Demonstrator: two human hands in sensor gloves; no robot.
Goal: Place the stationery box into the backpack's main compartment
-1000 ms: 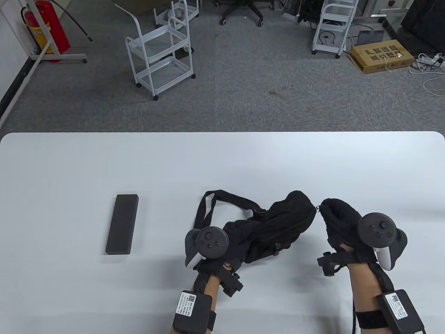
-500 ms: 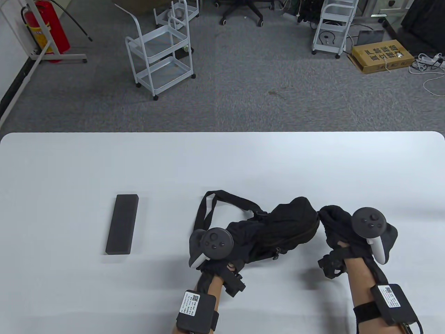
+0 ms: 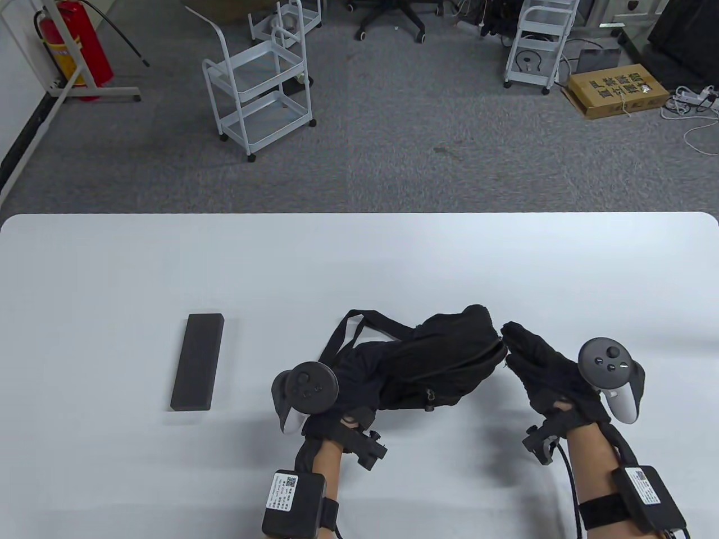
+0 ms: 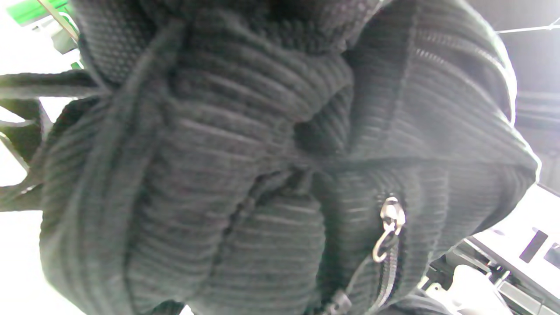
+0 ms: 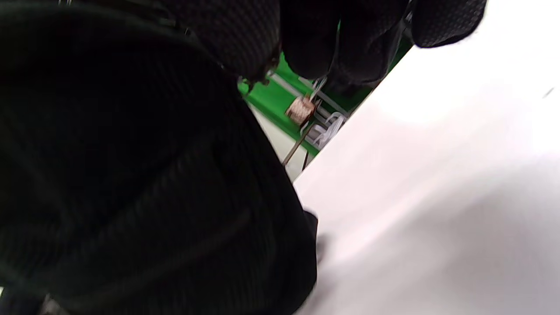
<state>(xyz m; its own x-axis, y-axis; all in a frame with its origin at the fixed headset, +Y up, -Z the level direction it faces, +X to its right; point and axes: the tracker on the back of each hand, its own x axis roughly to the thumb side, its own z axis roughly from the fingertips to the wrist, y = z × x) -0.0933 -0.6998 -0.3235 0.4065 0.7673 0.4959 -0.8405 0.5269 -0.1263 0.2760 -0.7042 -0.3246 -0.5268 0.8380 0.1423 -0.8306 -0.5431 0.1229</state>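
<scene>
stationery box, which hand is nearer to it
Left. The left hand is at the backpack, just right of the stationery box; the right hand is beyond the backpack's far end.

The place looks like an office or lab room. A white table (image 3: pixel 359 264) stands on grey carpet (image 3: pixel 393 151). Behind it are white carts (image 3: pixel 258 95), an office chair (image 3: pixel 391 19), a fire extinguisher (image 3: pixel 76 48), a cardboard box (image 3: pixel 618 90) and cables (image 3: pixel 696 106).
</scene>
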